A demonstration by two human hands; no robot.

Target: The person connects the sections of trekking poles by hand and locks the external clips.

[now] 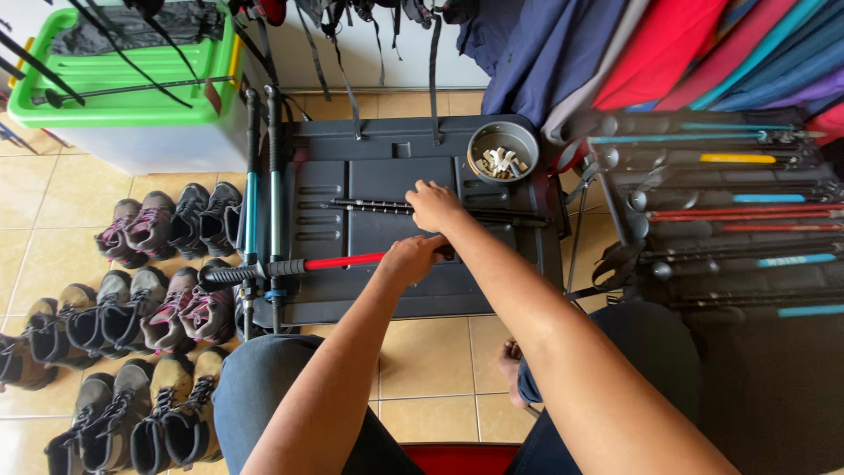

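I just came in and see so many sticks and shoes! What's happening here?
A seated person holds a red walking pole in the left hand, across a dark plastic lid. The right hand rests on a black pole piece. Boots line the floor, and more poles lie to the right.

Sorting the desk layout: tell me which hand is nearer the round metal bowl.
Right. The right hand rests on the dark tray just below-left of the bowl. The left hand grips the red pole lower down, farther away.

Boots (132, 308) on floor left of lid (387, 185), bowl (503, 151) on lid's far-right corner, poles (730, 211) prob. racked right
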